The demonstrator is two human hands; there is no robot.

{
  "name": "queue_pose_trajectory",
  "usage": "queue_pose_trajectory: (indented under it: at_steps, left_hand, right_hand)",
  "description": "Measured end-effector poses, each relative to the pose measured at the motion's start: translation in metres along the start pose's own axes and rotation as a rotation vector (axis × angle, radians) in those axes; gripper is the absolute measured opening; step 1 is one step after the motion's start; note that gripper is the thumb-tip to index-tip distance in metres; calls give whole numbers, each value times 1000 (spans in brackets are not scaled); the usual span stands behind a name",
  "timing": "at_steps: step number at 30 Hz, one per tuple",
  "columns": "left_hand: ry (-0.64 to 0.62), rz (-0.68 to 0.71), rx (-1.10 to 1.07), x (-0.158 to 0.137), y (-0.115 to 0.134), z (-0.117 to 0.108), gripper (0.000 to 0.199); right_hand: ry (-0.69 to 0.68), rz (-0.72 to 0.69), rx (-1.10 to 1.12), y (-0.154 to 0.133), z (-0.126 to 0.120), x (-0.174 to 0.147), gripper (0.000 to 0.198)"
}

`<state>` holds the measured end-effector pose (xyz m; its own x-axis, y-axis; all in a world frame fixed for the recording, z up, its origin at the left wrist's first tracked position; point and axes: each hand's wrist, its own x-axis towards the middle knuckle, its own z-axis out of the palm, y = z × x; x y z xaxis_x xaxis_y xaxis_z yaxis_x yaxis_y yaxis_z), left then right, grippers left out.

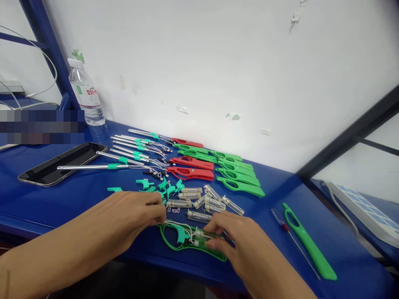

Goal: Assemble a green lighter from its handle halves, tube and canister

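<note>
Nearest the viewer, the left hand point(137, 218) and right hand point(232, 234) pinch an open green plastic lighter half-shell point(190, 245) at the blue table's point(62, 199) front edge; trigger, wire and clear tank already sit inside, the cover is still off. Beyond lie loose clear fuel tanks point(208, 201), teal triggers point(162, 187), then metal nozzle tubes point(124, 151) and empty red and green shells point(218, 166), unassembled.
</note>
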<state>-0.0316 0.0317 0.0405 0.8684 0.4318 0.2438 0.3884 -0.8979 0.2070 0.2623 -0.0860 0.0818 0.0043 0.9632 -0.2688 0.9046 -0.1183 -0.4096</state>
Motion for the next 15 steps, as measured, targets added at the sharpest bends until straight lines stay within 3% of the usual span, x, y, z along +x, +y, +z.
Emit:
queue_pose_trajectory:
  at_steps: [15]
  left_hand:
    - [-77, -39, 65, 5, 11, -8, 39]
  right_hand:
    - [9, -23, 15, 2, 1, 1, 25]
